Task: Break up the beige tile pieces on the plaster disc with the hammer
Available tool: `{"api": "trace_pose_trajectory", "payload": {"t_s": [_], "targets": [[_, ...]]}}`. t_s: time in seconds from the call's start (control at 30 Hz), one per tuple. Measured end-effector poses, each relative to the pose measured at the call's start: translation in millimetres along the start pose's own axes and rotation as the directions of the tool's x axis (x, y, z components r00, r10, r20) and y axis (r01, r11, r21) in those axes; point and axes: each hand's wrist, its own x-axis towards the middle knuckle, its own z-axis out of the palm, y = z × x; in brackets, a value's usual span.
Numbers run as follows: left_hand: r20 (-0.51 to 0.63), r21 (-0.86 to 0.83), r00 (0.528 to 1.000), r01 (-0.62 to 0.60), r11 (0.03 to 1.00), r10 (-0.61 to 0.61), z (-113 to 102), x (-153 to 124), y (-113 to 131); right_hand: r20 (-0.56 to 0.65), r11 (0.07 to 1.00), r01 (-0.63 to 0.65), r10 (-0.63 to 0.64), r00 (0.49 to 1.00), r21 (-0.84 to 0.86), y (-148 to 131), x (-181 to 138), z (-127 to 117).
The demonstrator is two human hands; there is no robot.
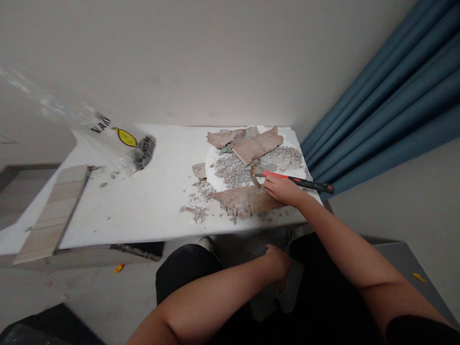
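Note:
My right hand (283, 190) rests on a broken brown tile slab (246, 200) near the front right of the white table (151, 196), fingers lying flat on it. Just beyond the hand lies a hammer (287, 178) with a red and black handle and a rusty head. More broken tile pieces (257, 145) and grey rubble (233, 172) lie behind it. My left hand (278, 266) hangs below the table edge between my knees, fingers curled down; whether it holds anything is hidden.
A clear plastic bag (122, 143) with a yellow label lies at the table's back left. A whole wood-look tile (53, 211) lies at the left end. Blue curtain (388, 96) hangs at the right, a white wall behind.

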Motion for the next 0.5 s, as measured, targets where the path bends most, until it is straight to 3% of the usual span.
{"api": "trace_pose_trajectory", "payload": {"t_s": [0.17,0.37,0.5], "targets": [[-0.004,-0.046,1.0,0.018,0.999,-0.018,-2.4,-2.6,1.1,0.006,0.998,0.053,-0.053,0.999,-0.016,-1.2,0.6,-1.7],[0.0,-0.003,1.0,0.018,1.0,-0.018,-5.3,-6.6,1.8,-0.004,0.994,-0.077,0.077,0.997,-0.075,-12.5,2.3,-5.0],[0.056,0.065,0.998,-0.014,0.998,0.01,-10.3,-13.8,2.1,0.011,0.996,-0.06,0.061,0.998,-0.065,-16.0,0.9,-7.0]]}}
